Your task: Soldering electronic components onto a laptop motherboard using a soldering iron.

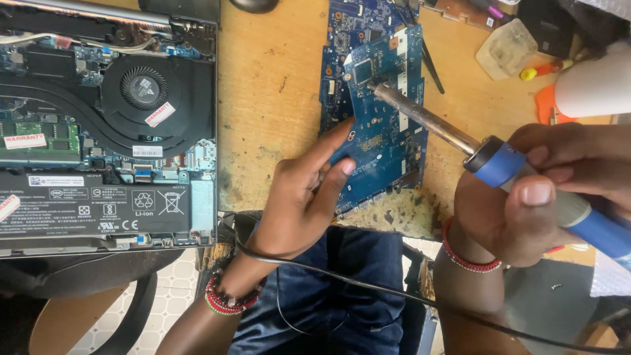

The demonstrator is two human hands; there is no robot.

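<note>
My left hand [304, 194] presses its fingertips on the near left edge of a blue circuit board [388, 131] that lies on the wooden table [269, 98]. My right hand [559, 184] grips a blue-handled soldering iron [499, 164]; its metal tip touches the board beside a dark square chip [363, 71]. A second blue board [348, 26] lies partly under the first one. Beaded bracelets sit on both wrists.
An opened laptop [105, 125] with its fan, battery and inner parts showing fills the left. A clear plastic block [506, 49], a white bottle [591, 85] and orange items sit at the top right. The iron's black cable [368, 286] crosses my lap.
</note>
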